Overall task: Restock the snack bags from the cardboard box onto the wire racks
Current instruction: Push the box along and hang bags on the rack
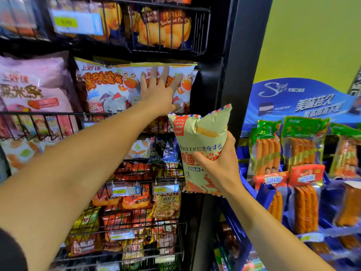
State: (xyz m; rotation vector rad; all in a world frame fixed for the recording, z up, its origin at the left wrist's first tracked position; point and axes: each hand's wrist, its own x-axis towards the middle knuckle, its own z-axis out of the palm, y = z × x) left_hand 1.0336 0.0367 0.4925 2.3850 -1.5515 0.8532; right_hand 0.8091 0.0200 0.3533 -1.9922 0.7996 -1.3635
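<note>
Beside the black upright post [230, 79] of the wire racks [136, 114], a pale green snack bag [201, 141] stands upright in the right hand [216, 163], whose fingers are clamped around its lower half. Up and to its left, the left hand [160, 90] lies with fingers straight and spread on a white crab-printed bag [109, 85] in the rack. Sausage packs [300, 149] hang on a blue display [293, 102] at right.

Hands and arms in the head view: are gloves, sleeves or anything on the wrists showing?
No gloves: the left hand and right hand are bare, with no rings, watch or bands visible. Both forearms are uncovered. Only a dark sleeve edge shows at the left upper arm, bottom left corner.
</note>
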